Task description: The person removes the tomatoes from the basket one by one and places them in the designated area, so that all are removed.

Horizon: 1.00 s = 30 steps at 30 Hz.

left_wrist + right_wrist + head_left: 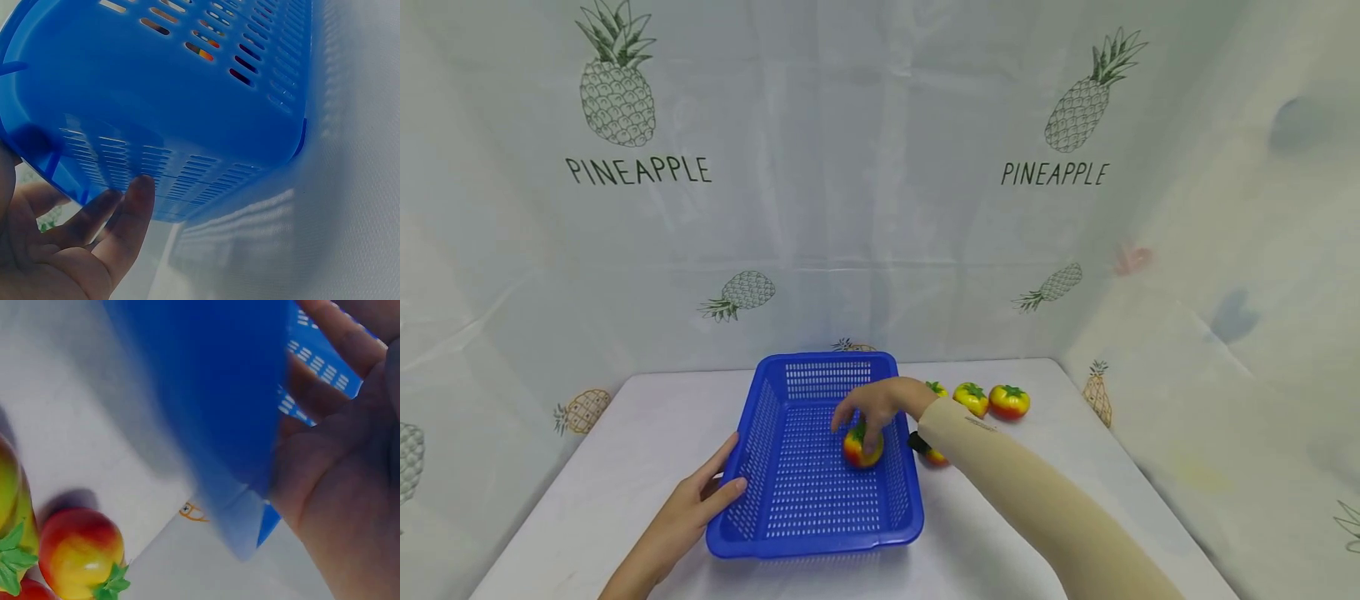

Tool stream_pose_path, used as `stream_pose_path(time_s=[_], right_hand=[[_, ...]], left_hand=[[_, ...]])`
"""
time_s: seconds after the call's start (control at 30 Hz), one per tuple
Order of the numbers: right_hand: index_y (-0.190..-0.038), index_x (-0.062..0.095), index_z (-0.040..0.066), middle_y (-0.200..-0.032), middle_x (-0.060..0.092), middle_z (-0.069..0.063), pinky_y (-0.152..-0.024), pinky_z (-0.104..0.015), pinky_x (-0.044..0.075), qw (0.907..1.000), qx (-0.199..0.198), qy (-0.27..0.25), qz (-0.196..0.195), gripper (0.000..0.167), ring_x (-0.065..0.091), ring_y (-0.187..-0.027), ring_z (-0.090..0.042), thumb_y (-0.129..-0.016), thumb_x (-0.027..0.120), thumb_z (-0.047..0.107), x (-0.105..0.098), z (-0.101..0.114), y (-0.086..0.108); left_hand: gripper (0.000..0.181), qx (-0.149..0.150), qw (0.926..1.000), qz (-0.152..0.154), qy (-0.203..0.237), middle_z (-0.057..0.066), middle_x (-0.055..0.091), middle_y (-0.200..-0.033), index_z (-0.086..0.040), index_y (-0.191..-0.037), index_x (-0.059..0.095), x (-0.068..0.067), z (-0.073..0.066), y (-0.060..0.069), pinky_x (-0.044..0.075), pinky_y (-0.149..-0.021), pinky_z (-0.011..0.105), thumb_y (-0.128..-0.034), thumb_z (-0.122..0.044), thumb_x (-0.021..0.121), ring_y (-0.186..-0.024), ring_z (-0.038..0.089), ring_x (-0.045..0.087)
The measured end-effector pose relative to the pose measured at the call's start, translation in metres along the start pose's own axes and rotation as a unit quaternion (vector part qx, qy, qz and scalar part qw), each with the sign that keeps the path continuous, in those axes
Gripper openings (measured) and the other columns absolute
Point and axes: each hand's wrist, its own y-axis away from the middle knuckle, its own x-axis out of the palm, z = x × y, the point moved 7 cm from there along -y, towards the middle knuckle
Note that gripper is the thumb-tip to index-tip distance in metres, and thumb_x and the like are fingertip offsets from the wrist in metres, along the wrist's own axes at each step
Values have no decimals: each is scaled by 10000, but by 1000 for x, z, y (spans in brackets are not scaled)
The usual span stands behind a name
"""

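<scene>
A blue plastic basket with slotted walls stands on the white table. My left hand holds its left side, thumb over the rim and fingers against the outer wall; the left wrist view shows fingertips touching the slotted plastic. Inside the basket, near its right wall, lies a red-and-yellow tomato with a green leafy top. My right hand reaches over the right rim with fingers spread, its thumb in front of the tomato. In the right wrist view the basket wall hides the fingertips, and that tomato is out of sight.
Several similar tomatoes lie right of the basket, among them one at the back right, another beside it and one partly behind the right forearm. A pineapple-print curtain hangs behind the table.
</scene>
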Motion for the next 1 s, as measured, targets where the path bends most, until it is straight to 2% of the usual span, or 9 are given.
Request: stream_pose_path(time_s=[0.3, 0.47, 0.63, 0.77, 1.0], right_hand=[[-1426, 677, 226, -1492, 601, -96, -1071, -418, 566, 9993, 247, -174, 204, 584, 575, -1361, -277, -887, 877, 128, 3, 9, -11], [-1358, 722, 259, -1403, 652, -6, -1096, -420, 548, 9997, 205, -115, 110, 484, 594, -1300, -197, -899, 874, 221, 7, 14, -16], [-1249, 775, 256, -1250, 697, 86, -1104, -388, 540, 9995, 139, -267, 33, 345, 622, -1184, -114, -913, 854, 270, 9, 14, -19], [-1176, 798, 296, -1191, 701, 111, -1096, -396, 547, 9996, 100, -271, 20, 253, 621, -1120, -90, -925, 838, 295, 9, 13, -18], [-1162, 789, 349, -1206, 692, 126, -1139, -455, 512, 9993, 168, -280, 166, 282, 610, -1140, -96, -895, 871, 312, 11, 12, -19]], left_hand=[[772, -9, 10000, -41, -5, 292, 396, -1638, -212, -1716, 216, 0, 0, 1, 516, -1108, 558, -1080, -372, 623, -1404, 447, 546], [771, 35, 10000, -67, -8, 289, 406, -1633, -211, -1715, 223, -1, -1, 1, 531, -1096, 533, -1078, -367, 628, -1402, 443, 552], [770, 59, 10000, -46, -9, 287, 409, -1631, -211, -1716, 218, 0, -2, 1, 533, -1097, 518, -1080, -366, 624, -1406, 439, 548], [768, 70, 10000, -51, 17, 284, 412, -1628, -206, -1716, 217, 0, -3, 1, 526, -1106, 519, -1081, -360, 621, -1411, 442, 542], [769, 65, 10000, -45, 40, 291, 381, -1648, -206, -1717, 211, 0, -3, 2, 511, -1120, 525, -1083, -361, 619, -1437, 467, 510]])
